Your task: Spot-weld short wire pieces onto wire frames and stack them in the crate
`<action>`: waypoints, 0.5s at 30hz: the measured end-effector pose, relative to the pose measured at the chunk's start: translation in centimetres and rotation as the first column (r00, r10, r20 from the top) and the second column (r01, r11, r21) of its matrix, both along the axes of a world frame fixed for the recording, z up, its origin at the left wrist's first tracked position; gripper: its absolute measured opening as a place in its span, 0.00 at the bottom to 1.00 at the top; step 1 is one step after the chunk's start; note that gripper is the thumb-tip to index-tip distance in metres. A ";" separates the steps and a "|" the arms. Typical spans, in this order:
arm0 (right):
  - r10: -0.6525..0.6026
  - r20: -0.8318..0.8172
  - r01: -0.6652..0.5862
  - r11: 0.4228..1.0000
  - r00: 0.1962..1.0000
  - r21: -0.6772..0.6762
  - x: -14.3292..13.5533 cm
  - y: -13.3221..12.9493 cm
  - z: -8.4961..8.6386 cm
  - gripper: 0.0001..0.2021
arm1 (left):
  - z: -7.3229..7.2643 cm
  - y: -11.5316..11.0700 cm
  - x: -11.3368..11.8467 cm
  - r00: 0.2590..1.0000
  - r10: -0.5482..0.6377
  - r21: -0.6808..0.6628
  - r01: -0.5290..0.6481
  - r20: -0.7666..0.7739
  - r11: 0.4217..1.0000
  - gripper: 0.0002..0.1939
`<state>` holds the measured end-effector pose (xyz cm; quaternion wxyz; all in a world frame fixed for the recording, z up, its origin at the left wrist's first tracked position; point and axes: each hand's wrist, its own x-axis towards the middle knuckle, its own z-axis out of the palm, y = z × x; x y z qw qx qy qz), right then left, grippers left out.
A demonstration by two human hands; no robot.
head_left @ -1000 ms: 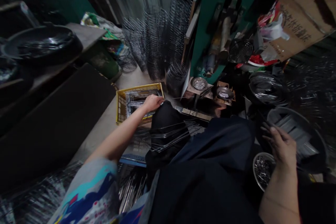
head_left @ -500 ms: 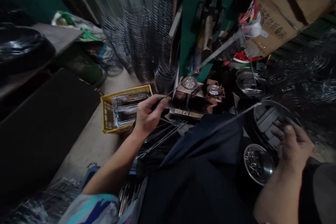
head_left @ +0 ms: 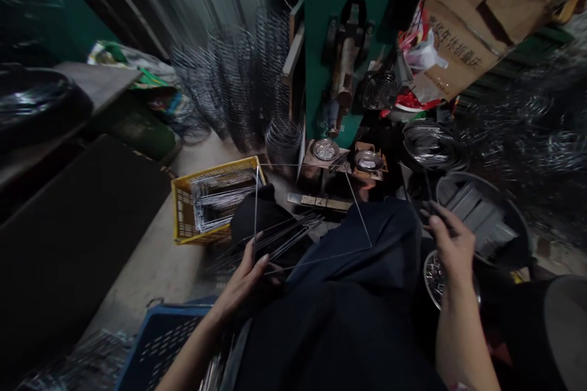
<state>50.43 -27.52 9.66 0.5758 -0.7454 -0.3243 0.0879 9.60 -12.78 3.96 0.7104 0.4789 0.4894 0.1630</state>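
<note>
My left hand [head_left: 250, 278] is closed on one side of a rectangular wire frame [head_left: 358, 211], thumb and fingers pinching it near a corner. The frame is tilted and spans the space over my dark-clothed lap. To the right, my right hand [head_left: 452, 238] is closed, holding a thin dark metal strip [head_left: 428, 186] that points upward from its fingertips. Next to that hand stands a black tub [head_left: 527, 238] with flat grey metal strips [head_left: 472, 211] in it. A bowl of small metal parts [head_left: 433, 278] is partly hidden behind my right wrist. Loose wire rods [head_left: 293, 235] lie across my lap.
A green machine [head_left: 316, 73] stands ahead, with a dish of small shiny parts [head_left: 325, 149] below it. A yellow crate [head_left: 177, 214] of wire frames sits to the left, a blue crate [head_left: 156, 348] nearer. Stacked wire baskets [head_left: 233, 85] and cardboard boxes [head_left: 463, 43] are behind.
My right hand has moved left, away from over the tub, and a strip shows in its fingers. My left hand has come lower and nearer, turning the wire frame so its rectangle shows.
</note>
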 end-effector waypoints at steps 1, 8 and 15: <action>0.073 -0.020 -0.073 0.997 0.997 -0.024 -0.7 0.4 -0.5 0.25 | 0.5 -0.3 -0.2 0.996 0.044 -0.065 -0.039 0.073 0.997 0.49; 0.315 0.057 -0.304 0.941 0.947 -0.150 -2.8 0.7 -0.2 0.22 | 1.1 -0.1 -4.4 0.930 0.327 -0.137 -0.306 0.166 0.942 0.55; 0.402 0.266 -0.367 0.914 0.876 -0.174 -4.1 -0.9 3.4 0.21 | 0.2 -0.7 -0.9 0.915 0.296 -0.220 -0.240 0.275 0.946 0.54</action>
